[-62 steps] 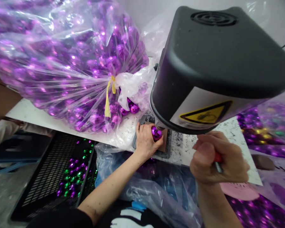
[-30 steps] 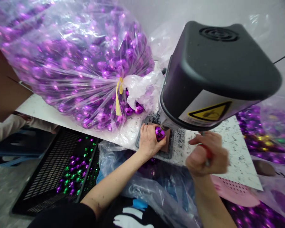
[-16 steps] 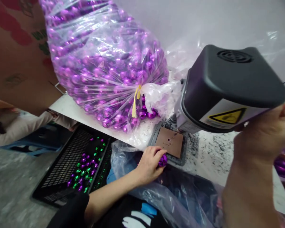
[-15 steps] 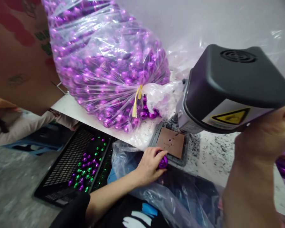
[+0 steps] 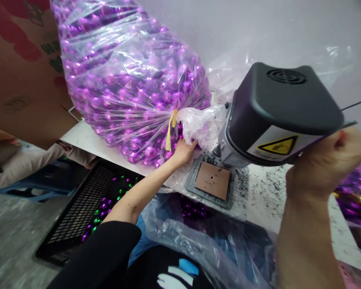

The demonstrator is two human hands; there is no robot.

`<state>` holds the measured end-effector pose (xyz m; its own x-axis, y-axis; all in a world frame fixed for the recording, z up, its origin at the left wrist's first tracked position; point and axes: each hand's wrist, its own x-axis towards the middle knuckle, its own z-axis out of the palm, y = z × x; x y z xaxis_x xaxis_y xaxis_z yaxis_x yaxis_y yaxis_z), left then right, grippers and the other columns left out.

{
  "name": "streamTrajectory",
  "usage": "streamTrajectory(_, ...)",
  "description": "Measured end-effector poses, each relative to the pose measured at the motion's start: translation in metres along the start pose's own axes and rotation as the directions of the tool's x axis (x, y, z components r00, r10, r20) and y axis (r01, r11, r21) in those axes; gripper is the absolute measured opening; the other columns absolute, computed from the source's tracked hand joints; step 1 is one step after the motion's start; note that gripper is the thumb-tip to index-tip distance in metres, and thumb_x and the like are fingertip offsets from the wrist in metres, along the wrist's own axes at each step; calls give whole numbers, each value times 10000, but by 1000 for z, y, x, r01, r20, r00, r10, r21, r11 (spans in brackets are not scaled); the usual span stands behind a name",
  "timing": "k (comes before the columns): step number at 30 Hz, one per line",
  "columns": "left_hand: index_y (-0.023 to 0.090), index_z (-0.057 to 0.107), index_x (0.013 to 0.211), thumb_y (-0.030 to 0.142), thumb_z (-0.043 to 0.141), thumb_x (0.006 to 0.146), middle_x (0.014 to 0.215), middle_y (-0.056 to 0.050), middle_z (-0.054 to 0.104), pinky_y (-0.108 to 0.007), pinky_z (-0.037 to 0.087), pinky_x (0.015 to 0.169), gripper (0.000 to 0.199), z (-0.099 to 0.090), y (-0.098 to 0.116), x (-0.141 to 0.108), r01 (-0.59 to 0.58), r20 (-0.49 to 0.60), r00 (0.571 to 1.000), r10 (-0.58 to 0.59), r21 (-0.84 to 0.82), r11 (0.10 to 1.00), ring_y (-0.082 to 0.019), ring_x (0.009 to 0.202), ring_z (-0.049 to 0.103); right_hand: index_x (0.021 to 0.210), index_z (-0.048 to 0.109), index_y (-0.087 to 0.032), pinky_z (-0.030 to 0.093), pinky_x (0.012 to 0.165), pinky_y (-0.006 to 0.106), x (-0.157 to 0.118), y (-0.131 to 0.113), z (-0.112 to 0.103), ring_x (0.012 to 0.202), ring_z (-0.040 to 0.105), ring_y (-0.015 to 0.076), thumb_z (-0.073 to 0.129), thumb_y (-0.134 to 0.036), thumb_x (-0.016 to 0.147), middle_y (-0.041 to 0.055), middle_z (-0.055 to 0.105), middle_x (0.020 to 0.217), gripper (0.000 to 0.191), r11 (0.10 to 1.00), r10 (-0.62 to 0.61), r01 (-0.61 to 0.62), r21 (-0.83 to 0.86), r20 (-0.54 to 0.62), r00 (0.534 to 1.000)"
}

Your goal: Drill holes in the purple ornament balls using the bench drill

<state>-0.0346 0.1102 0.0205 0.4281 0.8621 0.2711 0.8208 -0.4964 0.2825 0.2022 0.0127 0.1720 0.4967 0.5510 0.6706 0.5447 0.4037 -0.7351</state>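
My left hand (image 5: 184,153) reaches in among loose shiny purple balls (image 5: 180,130) beside the gathered neck of a clear plastic bag (image 5: 132,84). Its fingers are mostly hidden, so I cannot tell whether they hold a ball. At the right, my right hand (image 5: 333,156) is closed around the handle (image 5: 349,124) of a black and grey drill press (image 5: 291,108); only the end of that handle shows. Under the drill press lies a brown square board (image 5: 213,180) with a dark hole and specks, set on a grey base plate (image 5: 190,186).
A clear plastic sheet (image 5: 198,245) with purple balls inside hangs at the table edge. At left are a black crate (image 5: 69,224) of purple and green balls, a cardboard box (image 5: 21,92) and another person's sleeve (image 5: 33,164). Black shavings litter the white table (image 5: 264,192).
My left hand has moved from a purple ball at the base plate's front edge up to the loose balls by the bag. My right hand remains at the drill press. The view has shifted slightly.
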Motion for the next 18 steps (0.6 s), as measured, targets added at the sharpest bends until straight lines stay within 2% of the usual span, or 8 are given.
streamTrajectory(3, 212, 636, 1286, 180, 733, 816, 1329, -134, 634, -471, 484, 1042, 481, -14, 7, -16, 58, -46, 996, -73, -258, 964, -343, 1264, 565, 640, 452, -155, 308, 462, 203, -1, 6, -4, 451, 367, 37, 582, -638, 865, -71, 255, 496, 549, 999, 37, -38, 16, 17, 999)
streamTrajectory(5, 227, 626, 1311, 345, 728, 871, 1236, -102, 673, -426, 512, 983, 467, -27, 15, -41, 154, -35, 978, -208, -554, 818, -292, 1137, 632, 640, 444, -154, 334, 475, 200, -2, 8, -5, 462, 402, 41, 578, -611, 882, -64, 301, 498, 534, 999, 51, -51, -2, 28, 998)
streamTrajectory(6, 241, 627, 1310, 413, 698, 898, 1178, -80, 689, -382, 535, 917, 452, -33, 20, -54, 212, 30, 961, -274, -714, 667, -252, 1046, 662, 633, 430, -155, 335, 479, 197, -2, 8, -5, 470, 408, 39, 574, -608, 887, -59, 324, 502, 539, 998, 56, -56, -11, 25, 998)
streamTrajectory(8, 247, 616, 1315, 510, 637, 928, 1076, -64, 709, -310, 554, 761, 468, -40, 32, -79, 358, 294, 915, -276, -908, 219, -201, 898, 698, 624, 404, -158, 321, 479, 190, -3, 7, -4, 486, 401, 31, 566, -619, 887, -48, 358, 518, 556, 997, 71, -70, -32, 11, 997)
streamTrajectory(10, 231, 608, 1293, 546, 679, 889, 1009, -62, 720, -273, 552, 676, 517, -38, 42, -96, 456, 480, 859, -180, -876, -158, -185, 823, 719, 629, 392, -161, 309, 476, 186, -3, 4, -4, 490, 397, 27, 553, -634, 888, -46, 371, 532, 562, 995, 89, -89, -52, 0, 996)
streamTrajectory(11, 223, 605, 1276, 536, 730, 852, 992, -62, 723, -265, 554, 663, 542, -36, 46, -100, 478, 524, 839, -146, -839, -260, -183, 807, 728, 632, 386, -164, 307, 476, 185, -3, 2, -3, 490, 399, 26, 546, -638, 889, -47, 368, 535, 562, 993, 97, -97, -63, 0, 995)
streamTrajectory(14, 204, 597, 1233, 470, 849, 755, 984, -57, 730, -266, 565, 665, 602, -23, 55, -100, 499, 551, 821, -150, -820, -280, -186, 782, 745, 631, 359, -173, 307, 476, 182, -2, -2, -4, 488, 407, 26, 534, -646, 890, -53, 344, 527, 566, 990, 117, -116, -80, 8, 993)
streamTrajectory(18, 176, 609, 1216, 515, 825, 766, 1003, -61, 736, -291, 559, 705, 604, -8, 59, -91, 474, 463, 847, -260, -880, -21, -183, 791, 728, 646, 366, -170, 326, 499, 175, -2, -5, -5, 523, 422, 19, 541, -618, 897, -50, 376, 549, 543, 989, 127, -125, -79, 32, 991)
